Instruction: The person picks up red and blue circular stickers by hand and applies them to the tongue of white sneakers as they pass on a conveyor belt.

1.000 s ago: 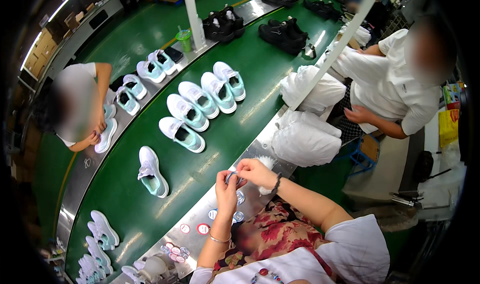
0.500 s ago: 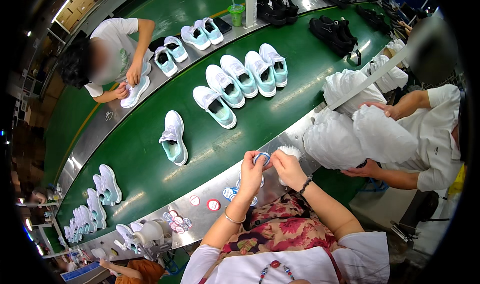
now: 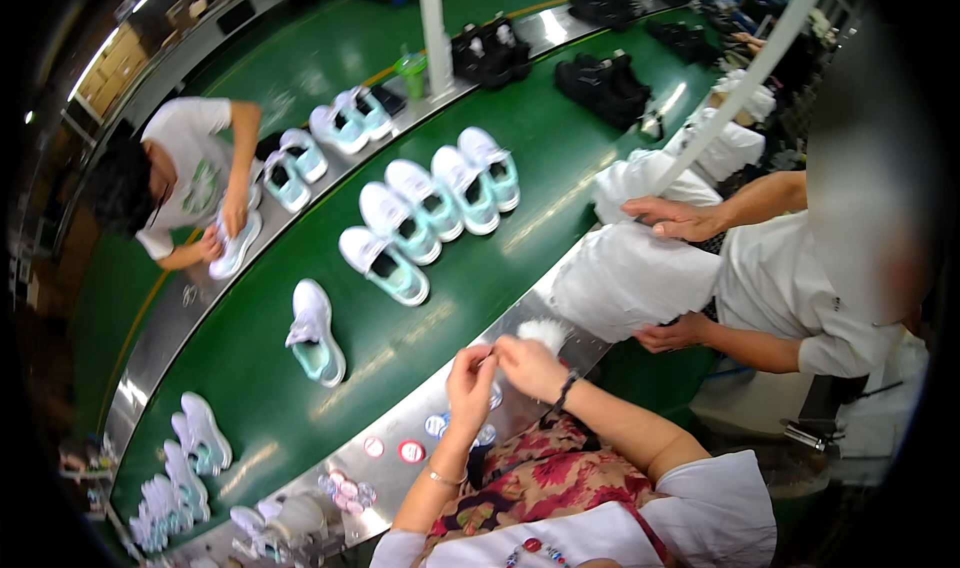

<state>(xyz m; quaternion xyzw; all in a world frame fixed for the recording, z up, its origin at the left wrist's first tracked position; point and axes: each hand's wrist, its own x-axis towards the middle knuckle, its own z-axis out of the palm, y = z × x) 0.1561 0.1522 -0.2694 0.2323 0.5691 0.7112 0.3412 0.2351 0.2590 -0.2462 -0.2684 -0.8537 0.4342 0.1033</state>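
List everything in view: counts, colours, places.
Work surface: one, green, centre.
Ledges: two, metallic, flanking it.
Pale shoes: many, white-mint, left and centre.
Dark shoes: several, black, far end.
Cup: one, green, far ledge.
Bundles: several, white, right.
Discs: several, red-white or blue-white, near ledge.
Tufted item: one, white, near ledge.
Posts: two, white, top.
People: at least two, white tops, left and right.
Left hand: one, bare, over near ledge.
Right hand: one, bare, beside it.

Your left hand (image 3: 468, 385) and right hand (image 3: 533, 368) close together just below the frame's centre, fingers (image 3: 512, 352) bent inward, left forearm (image 3: 434, 480) steep at lower middle, right forearm (image 3: 632, 413) slanting at lower right.
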